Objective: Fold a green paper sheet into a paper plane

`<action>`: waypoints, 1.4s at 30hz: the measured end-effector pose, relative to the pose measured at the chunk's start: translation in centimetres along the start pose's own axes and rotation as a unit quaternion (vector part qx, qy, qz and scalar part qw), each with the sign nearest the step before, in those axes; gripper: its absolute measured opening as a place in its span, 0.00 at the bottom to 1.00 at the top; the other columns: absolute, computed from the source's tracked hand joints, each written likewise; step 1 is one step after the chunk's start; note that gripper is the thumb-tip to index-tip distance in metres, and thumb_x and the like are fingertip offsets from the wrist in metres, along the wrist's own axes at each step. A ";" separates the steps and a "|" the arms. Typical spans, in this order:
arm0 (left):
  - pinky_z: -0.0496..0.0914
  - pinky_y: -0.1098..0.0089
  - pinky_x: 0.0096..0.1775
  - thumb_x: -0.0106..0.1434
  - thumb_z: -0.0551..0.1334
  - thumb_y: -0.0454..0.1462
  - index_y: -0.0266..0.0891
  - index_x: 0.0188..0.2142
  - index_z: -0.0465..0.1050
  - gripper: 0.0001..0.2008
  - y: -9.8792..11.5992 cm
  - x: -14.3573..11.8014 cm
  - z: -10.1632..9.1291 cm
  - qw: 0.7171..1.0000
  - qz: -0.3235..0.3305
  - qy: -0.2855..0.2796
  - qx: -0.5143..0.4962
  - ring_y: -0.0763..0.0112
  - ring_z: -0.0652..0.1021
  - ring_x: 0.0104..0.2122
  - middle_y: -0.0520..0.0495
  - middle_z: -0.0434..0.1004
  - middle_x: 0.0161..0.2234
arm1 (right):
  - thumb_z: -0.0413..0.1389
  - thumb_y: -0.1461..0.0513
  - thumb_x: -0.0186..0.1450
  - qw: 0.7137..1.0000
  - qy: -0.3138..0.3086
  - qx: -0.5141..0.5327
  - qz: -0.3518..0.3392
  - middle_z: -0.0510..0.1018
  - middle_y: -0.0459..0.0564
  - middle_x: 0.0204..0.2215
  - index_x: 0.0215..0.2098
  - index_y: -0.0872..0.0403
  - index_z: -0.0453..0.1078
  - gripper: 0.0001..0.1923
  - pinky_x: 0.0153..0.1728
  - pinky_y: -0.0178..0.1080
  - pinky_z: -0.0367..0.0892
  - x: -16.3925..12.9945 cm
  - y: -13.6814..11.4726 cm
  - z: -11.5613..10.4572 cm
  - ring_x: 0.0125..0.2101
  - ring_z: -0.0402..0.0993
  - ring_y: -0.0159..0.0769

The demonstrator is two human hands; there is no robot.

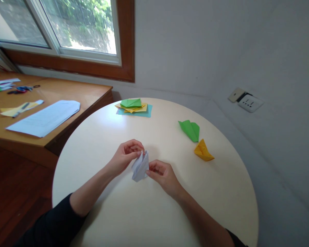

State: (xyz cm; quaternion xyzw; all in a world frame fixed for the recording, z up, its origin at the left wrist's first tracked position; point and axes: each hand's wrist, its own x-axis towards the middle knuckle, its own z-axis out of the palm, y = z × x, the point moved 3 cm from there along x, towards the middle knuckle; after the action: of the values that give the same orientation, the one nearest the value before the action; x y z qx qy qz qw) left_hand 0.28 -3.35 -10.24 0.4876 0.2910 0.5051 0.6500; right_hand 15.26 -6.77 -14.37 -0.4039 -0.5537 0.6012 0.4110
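Observation:
A pale lilac folded paper [140,167] is held above the round white table [113,130], near its middle. My left hand [125,155] pinches the paper's upper left edge. My right hand [162,174] pinches its right side. Both thumbs and forefingers are closed on the paper, which stands partly folded between them. To the right lie a folded green paper shape [190,129] and a folded yellow paper shape [203,151], close together.
A stack of coloured paper sheets [134,107] with a green fold on top sits at the table's far edge. A wooden desk [56,92] at left holds white papers [45,117] and small items. Wall sockets [247,100] are at right.

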 end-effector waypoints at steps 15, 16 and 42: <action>0.64 0.76 0.29 0.49 0.68 0.35 0.35 0.28 0.72 0.07 -0.1 0.0 0.0 1.000 -0.004 0.010 -0.007 0.76 0.72 0.24 0.50 0.75 0.23 | 0.61 0.52 0.52 1.000 0.000 -0.007 -0.001 0.74 0.46 0.24 0.28 0.55 0.70 0.15 0.32 0.37 0.65 0.0 0.0 0.1 0.27 0.69 0.32; 0.64 0.75 0.29 0.49 0.68 0.35 0.35 0.28 0.72 0.07 -0.1 0.0 0.0 1.000 -0.006 0.012 -0.006 0.76 0.72 0.24 0.50 0.75 0.23 | 0.61 0.52 0.52 1.000 -0.001 -0.007 0.000 0.74 0.46 0.24 0.28 0.55 0.70 0.15 0.32 0.37 0.65 0.0 0.0 0.1 0.27 0.69 0.32; 0.64 0.74 0.28 0.51 0.67 0.40 0.35 0.31 0.69 0.12 -0.3 0.0 -0.1 1.000 0.003 0.014 -0.002 0.76 0.71 0.23 0.52 0.73 0.21 | 0.61 0.52 0.52 1.000 -0.002 -0.011 -0.001 0.74 0.46 0.23 0.27 0.55 0.70 0.14 0.32 0.36 0.64 -0.1 -0.2 0.2 0.26 0.69 0.31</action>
State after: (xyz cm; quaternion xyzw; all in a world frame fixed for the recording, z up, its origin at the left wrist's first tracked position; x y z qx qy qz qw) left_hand 0.29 -3.29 -10.58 0.4804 0.2974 0.5142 0.6453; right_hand 15.14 -6.88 -14.20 -0.4070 -0.5614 0.5952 0.4062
